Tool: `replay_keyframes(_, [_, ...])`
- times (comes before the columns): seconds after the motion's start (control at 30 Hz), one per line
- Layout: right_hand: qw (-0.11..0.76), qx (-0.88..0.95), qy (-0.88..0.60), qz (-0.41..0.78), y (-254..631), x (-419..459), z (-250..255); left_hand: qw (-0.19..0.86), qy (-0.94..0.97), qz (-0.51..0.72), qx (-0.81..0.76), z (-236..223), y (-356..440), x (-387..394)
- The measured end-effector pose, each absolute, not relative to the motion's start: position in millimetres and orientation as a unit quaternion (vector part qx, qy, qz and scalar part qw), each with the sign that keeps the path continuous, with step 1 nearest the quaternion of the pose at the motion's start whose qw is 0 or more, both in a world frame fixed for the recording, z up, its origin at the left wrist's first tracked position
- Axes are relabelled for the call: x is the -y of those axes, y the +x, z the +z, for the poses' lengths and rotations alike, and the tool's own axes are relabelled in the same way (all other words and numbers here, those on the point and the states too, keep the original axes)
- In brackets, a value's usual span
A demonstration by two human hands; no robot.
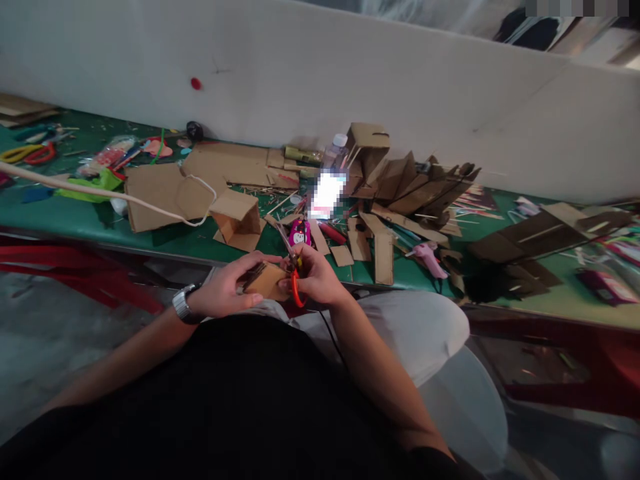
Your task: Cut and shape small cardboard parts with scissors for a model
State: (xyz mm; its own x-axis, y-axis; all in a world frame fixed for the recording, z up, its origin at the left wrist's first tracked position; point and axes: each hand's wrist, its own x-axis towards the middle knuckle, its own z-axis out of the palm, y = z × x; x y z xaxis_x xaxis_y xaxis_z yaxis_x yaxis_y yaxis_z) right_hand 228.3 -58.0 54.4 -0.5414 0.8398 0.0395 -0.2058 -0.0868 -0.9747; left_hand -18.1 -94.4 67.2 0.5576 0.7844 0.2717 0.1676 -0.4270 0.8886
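Over my lap, my left hand (233, 287) grips a small piece of cardboard (267, 281), with the thumb on its near side and the fingers along its far edge. A metal-banded watch is on that wrist. My right hand (315, 277) holds scissors (296, 287) with orange-red handles, their blades pointing up and away from me toward the table. Its fingers also seem to touch the right end of the cardboard. Just beyond the blades lies a magenta item with a white cartoon figure (300, 233). A folded cardboard box shape (237, 217) stands on the table past my left hand.
The green table (170, 243) carries cardboard scraps, sticks and a lit phone (327, 193) against a clear bottle (336, 152). A pink glue gun (430, 260) lies to the right. A pale cable (125, 193) crosses the left side. A white partition (300, 73) rises behind.
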Motion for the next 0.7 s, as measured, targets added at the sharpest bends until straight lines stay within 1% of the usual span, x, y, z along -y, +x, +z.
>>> replay_keyframes(0.13, [0.401, 0.637, -0.304, 0.584, 228.7, 57.3, 50.2, 0.311, 0.792, 0.323, -0.415, 67.3, -7.9, 96.1])
replay_keyframes(0.23, [0.422, 0.658, -0.32, 0.535, 228.6, 56.1, 48.6, 0.26, 0.799, 0.34, -0.423, 62.7, -6.2, 95.0])
replay_keyframes(0.4, [0.448, 0.601, -0.308, 0.587, 235.4, 53.9, 59.1, 0.175, 0.802, 0.439, -0.365, 57.7, -17.4, 91.5])
replay_keyframes(0.5, [0.449, 0.559, -0.308, 0.625, 239.3, 54.9, 66.3, 0.153, 0.807, 0.47, -0.323, 57.8, -23.7, 90.1])
replay_keyframes(0.7, [0.395, 0.522, -0.318, 0.686, 235.2, 58.8, 66.2, 0.149, 0.829, 0.47, -0.265, 59.1, -23.4, 87.2])
